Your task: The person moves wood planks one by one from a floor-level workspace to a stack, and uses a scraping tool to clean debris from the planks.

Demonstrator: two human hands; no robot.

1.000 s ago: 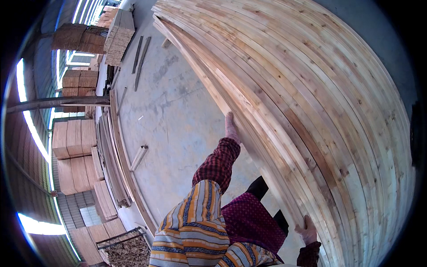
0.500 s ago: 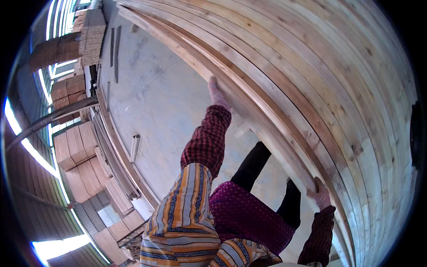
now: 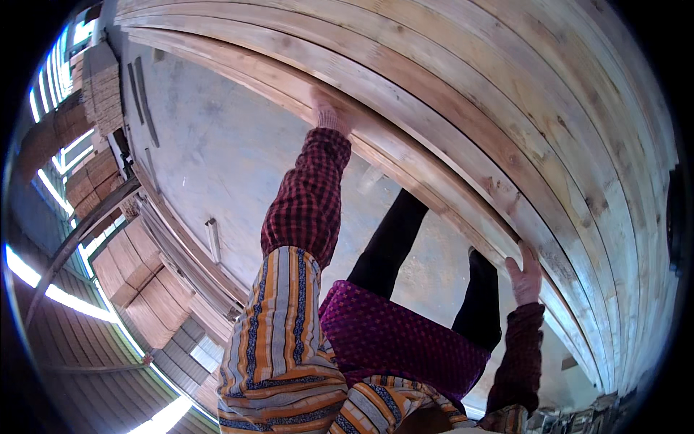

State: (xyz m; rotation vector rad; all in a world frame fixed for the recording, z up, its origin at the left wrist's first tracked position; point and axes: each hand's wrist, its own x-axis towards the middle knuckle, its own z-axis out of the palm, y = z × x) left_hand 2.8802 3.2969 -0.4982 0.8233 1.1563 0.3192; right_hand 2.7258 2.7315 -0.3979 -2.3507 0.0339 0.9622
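Observation:
A broad layer of pale wooden planks (image 3: 463, 79) lies side by side across the far and right part of the view. Along its near edge runs a long plank (image 3: 426, 189), close against the others with a thin dark seam. My left hand (image 3: 330, 114), arm stretched out, rests on this near plank; its fingers are blurred and partly lost against the wood. Further right, my right hand (image 3: 525, 275) touches the same edge, thumb and fingers spread apart. Both arms wear checked red-and-black sleeves, with a striped cover over the left upper arm.
Below the planks is a grey, stained concrete floor (image 3: 224, 137), where my dark-clad legs (image 3: 390, 242) stand. Stacks of cut boards (image 3: 130, 264) line the left side by a post (image 3: 79, 228). Thin strips (image 3: 142, 101) lie on the floor.
The near plank has moved in against the others, narrowing the gap. My right hand has loosened from a grip to spread fingers. The whole view has turned slightly.

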